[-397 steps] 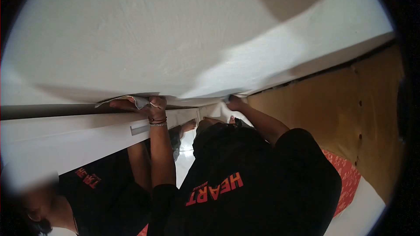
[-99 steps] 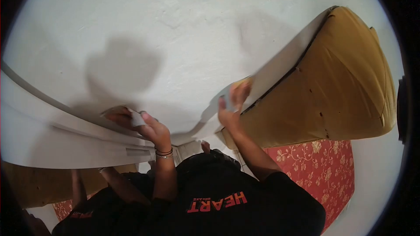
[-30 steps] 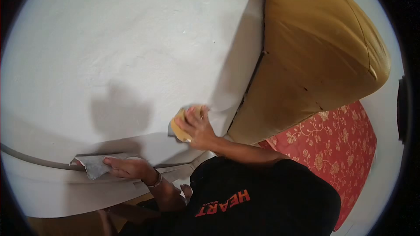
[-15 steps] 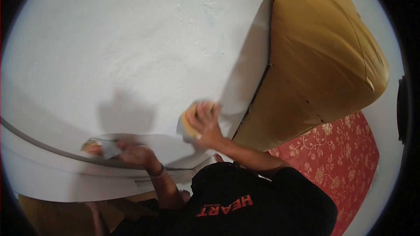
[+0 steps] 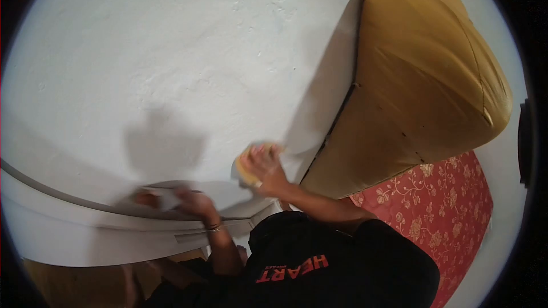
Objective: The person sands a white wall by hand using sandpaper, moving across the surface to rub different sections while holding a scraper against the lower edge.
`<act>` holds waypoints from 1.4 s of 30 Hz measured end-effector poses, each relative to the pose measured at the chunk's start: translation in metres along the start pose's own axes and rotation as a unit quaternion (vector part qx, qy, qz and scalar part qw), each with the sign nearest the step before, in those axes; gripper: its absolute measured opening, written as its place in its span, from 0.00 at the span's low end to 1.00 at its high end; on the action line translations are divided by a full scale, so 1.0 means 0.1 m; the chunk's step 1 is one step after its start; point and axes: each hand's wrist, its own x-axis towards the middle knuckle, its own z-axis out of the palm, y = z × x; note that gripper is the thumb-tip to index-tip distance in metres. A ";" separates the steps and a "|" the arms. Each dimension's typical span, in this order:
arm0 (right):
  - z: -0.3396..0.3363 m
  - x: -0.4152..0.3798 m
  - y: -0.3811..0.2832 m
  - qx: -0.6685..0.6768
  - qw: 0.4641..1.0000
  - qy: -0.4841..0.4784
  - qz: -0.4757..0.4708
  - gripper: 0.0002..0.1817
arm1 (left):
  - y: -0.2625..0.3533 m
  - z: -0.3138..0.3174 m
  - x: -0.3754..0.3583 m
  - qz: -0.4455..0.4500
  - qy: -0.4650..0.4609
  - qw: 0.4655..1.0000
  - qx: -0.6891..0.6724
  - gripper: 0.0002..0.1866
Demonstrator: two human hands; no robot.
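Note:
My right hand (image 5: 267, 166) is pressed against the white wall (image 5: 188, 63), its fingers over a yellow pad (image 5: 246, 172) that looks like a sponge. Motion smears the fingertips. To the left, my left hand (image 5: 197, 202) holds a flat grey piece (image 5: 166, 198) close to the lower part of the wall. An orange-brown patch (image 5: 147, 198) shows at its far end; blur hides whether it is part of the piece or a reflection. Both arms reach out from a black shirt with red lettering (image 5: 294, 269).
A large mustard-coloured padded piece of furniture (image 5: 416, 74) leans along the wall on the right. Below it lies a red floral fabric surface (image 5: 436, 194). At lower left runs a curved white furniture edge (image 5: 63, 234), with a brown surface (image 5: 74, 285) beneath.
My left hand and the grey piece have shifted to the right. My right hand, with the yellow pad, has moved slightly down the view.

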 end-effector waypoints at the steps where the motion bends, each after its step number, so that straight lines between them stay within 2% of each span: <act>1: -0.20 0.24 0.06 -0.010 0.999 0.043 0.007 0.34 | -0.25 0.22 -0.19 0.075 0.021 0.996 -0.035 0.28; 2: -0.43 0.54 0.11 -0.001 0.990 0.137 0.023 0.33 | -0.37 0.36 -0.36 0.150 0.037 0.986 -0.067 0.32; 3: -0.68 0.86 0.15 0.005 0.973 0.229 0.036 0.32 | 0.07 0.22 -0.53 0.194 0.081 0.970 -0.124 0.34; 4: -0.93 1.14 0.17 0.057 0.956 0.283 0.047 0.32 | 0.09 0.17 -0.59 0.160 0.040 0.975 -0.149 0.38; 5: -1.06 1.30 0.17 0.109 0.934 0.336 0.058 0.32 | 0.18 0.09 -0.56 0.156 0.039 0.976 -0.146 0.38; 6: -0.98 1.24 0.14 0.112 0.936 0.328 0.058 0.32 | 0.33 -0.02 -0.51 0.144 0.048 0.974 -0.167 0.37; 7: -0.81 1.12 0.07 0.055 0.953 0.291 0.064 0.32 | 0.45 -0.10 -0.44 0.134 0.060 0.971 -0.189 0.36; 8: -0.59 0.98 0.01 -0.004 0.964 0.257 0.067 0.33 | 0.48 -0.15 -0.31 0.162 0.090 0.960 -0.210 0.32; 9: -0.21 0.66 -0.05 -0.092 0.978 0.188 0.019 0.35 | 0.61 -0.26 -0.18 0.162 0.091 0.960 -0.212 0.32; 10: -0.02 0.31 -0.18 -0.019 0.999 0.033 0.033 0.37 | 0.77 -0.41 -0.05 0.070 0.086 0.939 -0.324 0.31; 11: 0.28 -0.08 -0.21 -0.003 1.000 -0.015 -0.005 0.36 | 0.83 -0.49 0.03 -0.024 0.079 0.899 -0.430 0.29; 12: 0.31 -0.27 -0.21 0.027 0.993 -0.115 -0.005 0.34 | 0.62 -0.41 0.08 -0.024 0.080 0.898 -0.432 0.29; 13: 0.25 -0.21 -0.19 0.026 0.993 -0.113 -0.007 0.34 | 0.23 -0.23 0.12 -0.024 0.054 0.931 -0.360 0.29; 15: -0.05 0.11 -0.18 0.007 0.998 0.051 0.022 0.33 | -0.09 0.07 -0.07 0.040 0.047 0.964 -0.259 0.31; 16: -0.29 0.40 -0.08 -0.004 0.994 0.096 0.054 0.32 | -0.25 0.23 -0.16 0.072 0.048 0.974 -0.208 0.32; 17: -0.67 0.78 -0.02 0.016 0.979 0.186 0.076 0.33 | -0.12 0.25 -0.32 0.168 0.096 0.974 -0.114 0.34; 18: -0.91 1.03 0.12 0.053 0.957 0.278 0.065 0.34 | -0.07 0.26 -0.43 0.164 0.093 0.975 -0.114 0.34; 19: -1.08 1.24 0.21 0.161 0.926 0.332 0.078 0.35 | -0.05 0.24 -0.52 0.173 0.071 0.978 -0.091 0.35; 21: -1.09 1.30 0.23 0.270 0.881 0.380 0.087 0.35 | 0.05 0.18 -0.54 0.178 0.054 0.980 -0.068 0.36; 23: -0.69 0.94 0.18 0.021 0.962 0.261 0.078 0.35 | 0.37 -0.05 -0.35 0.168 0.091 0.971 -0.144 0.35; 24: -0.33 0.63 0.10 -0.027 0.976 0.211 0.042 0.35 | 0.53 -0.18 -0.20 0.164 0.092 0.965 -0.183 0.34; 25: 0.07 0.25 0.06 -0.074 0.985 0.156 0.006 0.35 | 0.56 -0.19 -0.11 0.129 0.024 0.951 -0.279 0.33; 26: 0.42 -0.15 0.10 -0.080 0.991 0.111 -0.007 0.35 | 0.59 -0.20 -0.03 0.090 -0.003 0.938 -0.334 0.34; 27: 0.63 -0.45 0.07 -0.080 0.995 0.061 -0.018 0.35 | 0.68 -0.17 0.04 0.145 0.066 0.959 -0.233 0.34; 28: 0.53 -0.45 0.03 -0.031 0.998 0.060 0.008 0.35 | 0.76 -0.17 0.10 0.207 0.150 0.963 -0.086 0.35; 29: 0.32 -0.31 0.08 0.017 0.998 0.056 0.035 0.35 | 0.79 -0.15 0.13 0.237 0.197 0.951 -0.018 0.35; 30: 0.15 -0.09 0.19 0.030 0.990 0.121 0.070 0.33 | 0.83 -0.17 0.12 0.227 0.185 0.952 -0.085 0.39; 31: -0.18 0.31 0.20 0.010 0.976 0.210 0.064 0.32 | 0.82 -0.18 0.12 0.233 0.167 0.951 -0.115 0.42; 32: -0.46 0.68 0.24 0.054 0.952 0.292 0.070 0.32 | 0.86 -0.12 0.07 0.239 0.184 0.941 -0.156 0.38; 33: -0.65 0.89 0.26 0.162 0.922 0.333 0.111 0.26 | 0.85 -0.11 0.02 0.231 0.161 0.949 -0.145 0.38; 34: -0.90 1.04 0.35 0.300 0.888 0.290 0.193 0.26 | 0.87 -0.08 -0.01 0.260 0.169 0.943 -0.123 0.35; 35: -0.89 1.06 0.46 0.365 0.861 0.266 0.234 0.26 | 0.88 -0.01 -0.04 0.291 0.181 0.933 -0.105 0.33; 36: -0.88 1.08 0.57 0.425 0.827 0.244 0.277 0.26 | 0.85 0.09 -0.09 0.286 0.194 0.930 -0.125 0.27; 37: -0.63 1.04 0.58 0.277 0.891 0.336 0.131 0.29 | 0.81 0.16 -0.16 0.285 0.187 0.932 -0.125 0.27; 38: -0.45 0.93 0.47 0.159 0.930 0.322 0.081 0.31 | 0.84 0.15 -0.13 0.291 0.173 0.934 -0.117 0.27; 39: -0.27 0.81 0.34 0.039 0.946 0.319 0.029 0.34 | 0.78 0.20 -0.17 0.295 0.162 0.935 -0.114 0.27; 40: -0.15 0.49 0.14 -0.039 0.971 0.223 0.078 0.35 | 0.70 0.26 -0.20 0.293 0.163 0.935 -0.116 0.27; 41: 0.05 0.16 0.08 -0.028 0.986 0.158 0.049 0.39 | 0.59 0.32 -0.23 0.313 0.146 0.936 -0.068 0.28; 42: 0.34 -0.33 0.21 -0.043 0.997 0.048 0.049 0.39 | 0.50 0.37 -0.28 0.333 0.124 0.934 -0.018 0.29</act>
